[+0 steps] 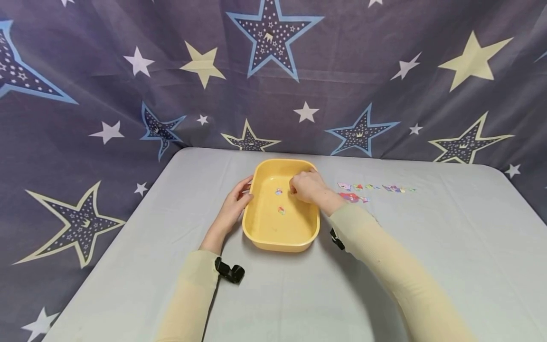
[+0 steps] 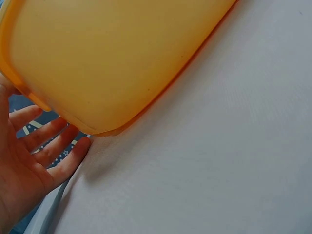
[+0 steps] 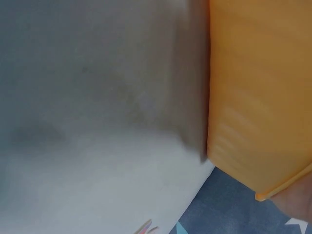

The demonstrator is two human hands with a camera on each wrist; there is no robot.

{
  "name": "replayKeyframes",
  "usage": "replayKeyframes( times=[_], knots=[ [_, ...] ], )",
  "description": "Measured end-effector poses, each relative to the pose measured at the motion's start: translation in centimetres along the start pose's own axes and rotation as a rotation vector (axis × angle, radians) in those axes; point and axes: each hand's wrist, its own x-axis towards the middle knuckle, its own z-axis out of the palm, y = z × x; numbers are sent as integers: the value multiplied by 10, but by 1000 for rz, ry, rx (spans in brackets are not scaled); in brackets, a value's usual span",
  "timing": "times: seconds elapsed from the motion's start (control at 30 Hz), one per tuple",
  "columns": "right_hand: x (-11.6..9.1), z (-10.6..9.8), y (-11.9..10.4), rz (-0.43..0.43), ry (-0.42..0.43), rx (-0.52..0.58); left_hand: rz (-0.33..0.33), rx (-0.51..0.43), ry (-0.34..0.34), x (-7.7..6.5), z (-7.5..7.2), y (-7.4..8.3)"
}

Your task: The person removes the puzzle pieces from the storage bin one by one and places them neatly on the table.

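Note:
A yellow plastic basin (image 1: 282, 245) rests on the table, with two small colourful flat cutouts inside: one (image 1: 278, 191) farther back, the other (image 1: 281, 210) nearer the middle. My left hand (image 1: 234, 205) lies along the basin's left side near the rim. In the left wrist view its loosely spread fingers (image 2: 51, 134) touch the outside of the wall. Over the far right rim reaches my right hand (image 1: 308, 186), its fingers curled down inside. Its fingertips are hidden, and I cannot tell whether they pinch a cutout.
Right of the basin, several colourful cutouts lie in a row (image 1: 391, 189), with a red one (image 1: 349, 197) in front. The grey table (image 1: 273, 294) meets a dark star-patterned cloth (image 1: 342, 90) at its back and left edges.

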Motion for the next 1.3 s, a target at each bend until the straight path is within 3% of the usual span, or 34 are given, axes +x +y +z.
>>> replayKeyframes(
  times=[0.37,0.6,0.83,1.1,1.3],
  knots=[
    [-8,-3,6,-72,134,163,14,12,19,9,1,-20],
    [-18,-10,11,-96,187,280,17,10,14,8,0,-18],
    [-34,-18,25,-120,252,328,7,-25,-3,9,-1,-19],
    [-49,-24,42,-101,285,434,18,1,14,8,0,-20],
    [-57,-26,58,-89,323,428,33,8,21,8,-2,-20]
  ],
)
